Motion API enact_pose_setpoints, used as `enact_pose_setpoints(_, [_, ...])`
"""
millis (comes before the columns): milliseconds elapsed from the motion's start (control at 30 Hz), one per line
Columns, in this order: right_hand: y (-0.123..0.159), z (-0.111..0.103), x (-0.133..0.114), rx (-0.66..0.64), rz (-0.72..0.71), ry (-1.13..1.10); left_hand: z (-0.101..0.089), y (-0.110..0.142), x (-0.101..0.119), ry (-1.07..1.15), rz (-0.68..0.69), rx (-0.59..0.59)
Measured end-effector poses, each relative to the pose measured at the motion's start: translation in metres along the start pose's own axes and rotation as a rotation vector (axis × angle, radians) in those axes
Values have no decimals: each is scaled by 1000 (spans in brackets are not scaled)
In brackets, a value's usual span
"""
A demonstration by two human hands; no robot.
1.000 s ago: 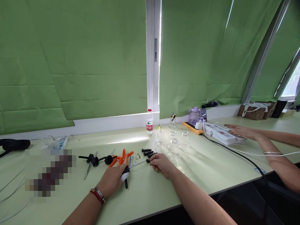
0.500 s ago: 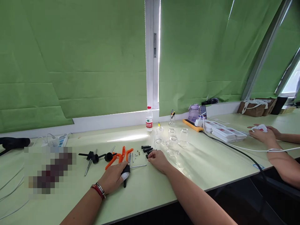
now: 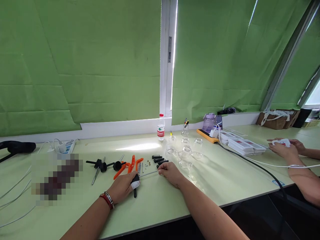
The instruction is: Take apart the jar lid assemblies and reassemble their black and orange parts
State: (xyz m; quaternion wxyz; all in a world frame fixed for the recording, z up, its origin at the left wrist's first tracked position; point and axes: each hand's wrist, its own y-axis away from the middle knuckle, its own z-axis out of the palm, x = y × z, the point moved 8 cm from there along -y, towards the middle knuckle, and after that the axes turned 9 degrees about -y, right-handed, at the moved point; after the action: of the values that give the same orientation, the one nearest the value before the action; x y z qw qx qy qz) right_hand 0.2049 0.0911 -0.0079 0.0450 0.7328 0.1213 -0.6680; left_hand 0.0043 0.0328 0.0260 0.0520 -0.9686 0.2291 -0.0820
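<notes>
Item: metal rod (image 3: 148,173) with black block (image 3: 135,178) and black crossbar (image 3: 135,193). Location: low over the table (image 3: 200,193), between your two hands. Long axis: near level across your view, running from the block at left to your right hand, its right end angled slightly away from you. Crossbar: set across the rod, pointing toward you.

Grip, left: your left hand (image 3: 123,186) is closed on the black block. Grip, right: your right hand (image 3: 170,173) has thumb and fingers drawn in at the rod's right end; whether they pinch it, you cannot tell from here.

Surroundings: orange clamp parts (image 3: 132,162) just beyond your left hand; short metal pins (image 3: 140,167) close beside them; small brass nuts (image 3: 149,163) farther right. Dark spring pieces (image 3: 158,159), a cluster just beyond your right fingertips. Two rods with black fittings (image 3: 102,166), left of the clamp parts. Upturned glasses (image 3: 186,156), several, beyond and right of your right hand; obstacle on that side. Bottle (image 3: 161,129), upright, near the wall.

Edges: front edge slants away from you toward the right, passing beneath your right forearm. Room: tabletop extends between your forearms, and right of the glasses to a black cable (image 3: 250,161).
</notes>
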Motion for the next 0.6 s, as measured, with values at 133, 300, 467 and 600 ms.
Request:
enact_pose_setpoints(133, [0,0,-1,-1,-17,-18,4,-1,-2,12,0,-9])
enact_pose_setpoints(300, [0,1,1,-12,-17,-35,10,-2,-5,-16,-4,-41])
enact_pose_setpoints(467, [0,2,-1,-27,-21,-34,10,-4,-3,-20,13,-39])
enact_pose_setpoints(600, [-1,2,3,-28,-8,-38,9,-4,-3,-8,11,-37])
